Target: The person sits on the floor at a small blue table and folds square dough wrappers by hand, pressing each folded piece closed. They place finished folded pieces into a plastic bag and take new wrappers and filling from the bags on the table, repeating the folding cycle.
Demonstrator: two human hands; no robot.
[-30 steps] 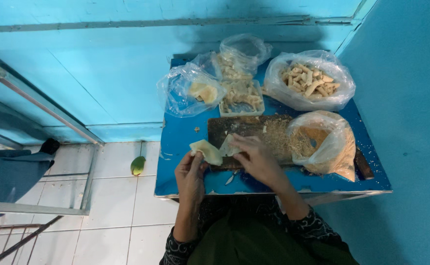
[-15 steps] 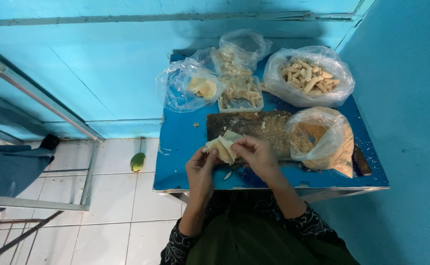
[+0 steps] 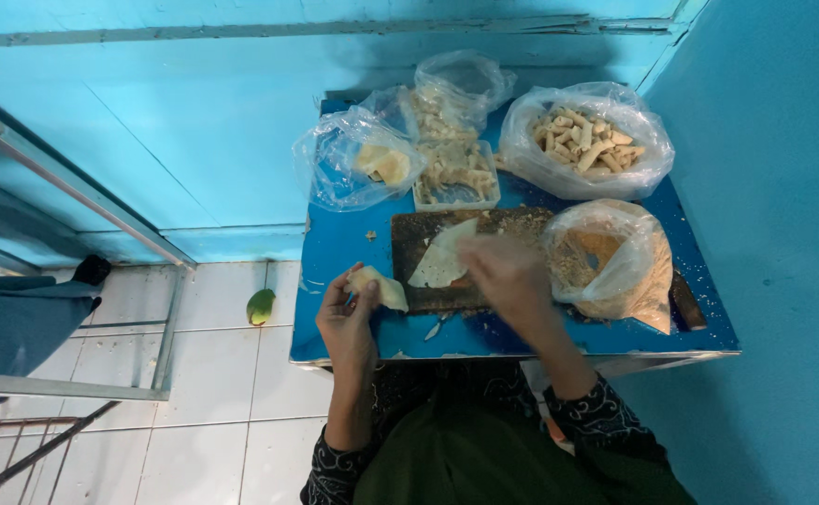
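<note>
My left hand point(image 3: 346, 316) holds a folded pale wrapper piece point(image 3: 381, 286) over the blue table point(image 3: 344, 243) near its front left edge. My right hand point(image 3: 503, 271), blurred by motion, hovers over the dark cutting board point(image 3: 428, 234), fingers partly curled; nothing clearly shows in it. A flat pale wrapper sheet point(image 3: 442, 257) lies on the board just left of that hand. A plastic bag of crumbs point(image 3: 615, 257) sits right beside the right hand.
At the back stand a bag of rolled pieces point(image 3: 587, 140), a clear tray of filling point(image 3: 454, 173), and bags point(image 3: 358, 164) with wrappers. A green fruit point(image 3: 260, 306) lies on the white tiled floor. A metal frame point(image 3: 73, 206) stands left; blue walls close behind and right.
My hands have parted. The left one moved left with the folded piece; the right moved right over the board, where a flat wrapper sheet now lies.
</note>
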